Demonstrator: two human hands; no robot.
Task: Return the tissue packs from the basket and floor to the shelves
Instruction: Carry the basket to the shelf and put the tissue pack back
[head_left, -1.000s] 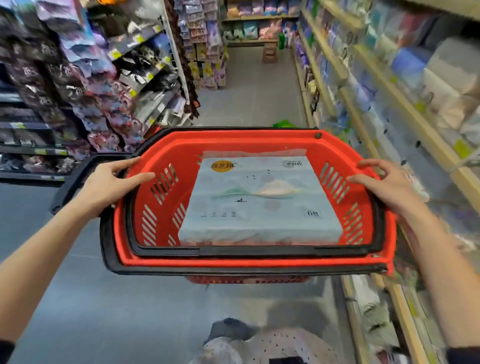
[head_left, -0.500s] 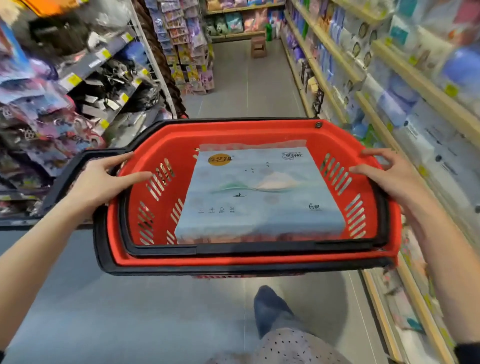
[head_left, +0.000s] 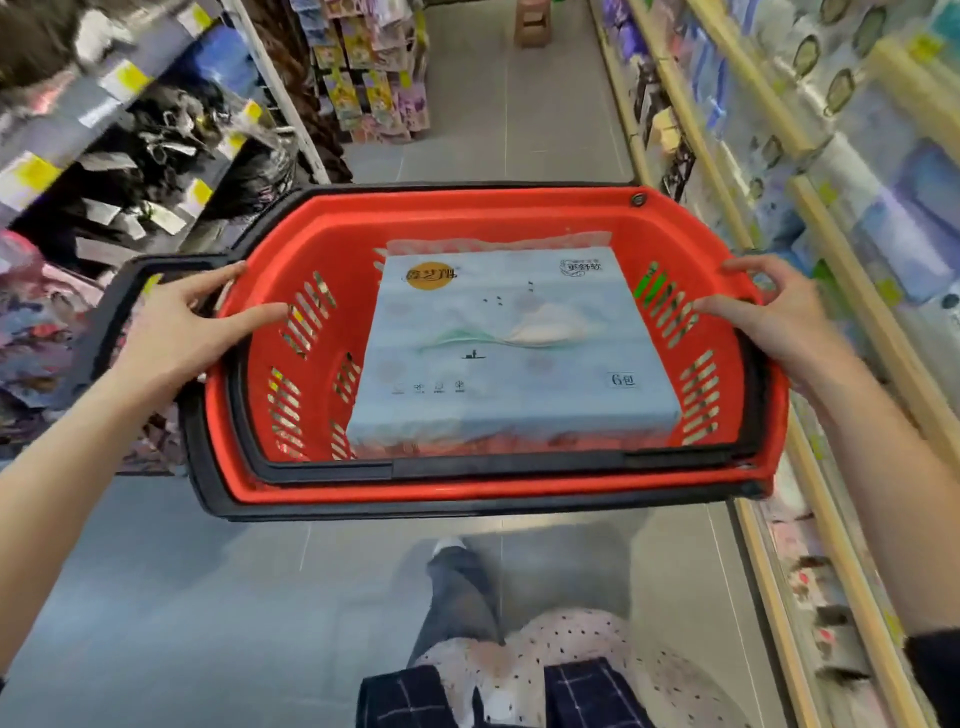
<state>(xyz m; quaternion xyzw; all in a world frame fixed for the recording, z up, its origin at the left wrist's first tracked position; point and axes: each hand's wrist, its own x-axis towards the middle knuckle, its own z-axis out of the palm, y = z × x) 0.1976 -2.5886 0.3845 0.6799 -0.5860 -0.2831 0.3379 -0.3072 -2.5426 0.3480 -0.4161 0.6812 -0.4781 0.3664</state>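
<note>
Retail shop aisle. Identified by stocked shelves (head_left: 853, 280) on both sides, yellow price tags (head_left: 32, 174) on shelf edges, packaged goods (head_left: 904, 234), hanging packets (head_left: 363, 93), red shopping basket (head_left: 467, 208), grey floor (head_left: 519, 119).

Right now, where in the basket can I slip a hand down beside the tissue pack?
Widest gap: between the tissue pack and the left slotted wall of the basket. Narrower strip along the right wall. Crowded at the near rim.

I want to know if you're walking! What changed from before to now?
The person walked forward down the aisle: the wooden stool ahead came nearer and the shelves slid past. Nothing taken or let go. The left hand and right hand still hold the red basket, tissue pack inside.
</note>
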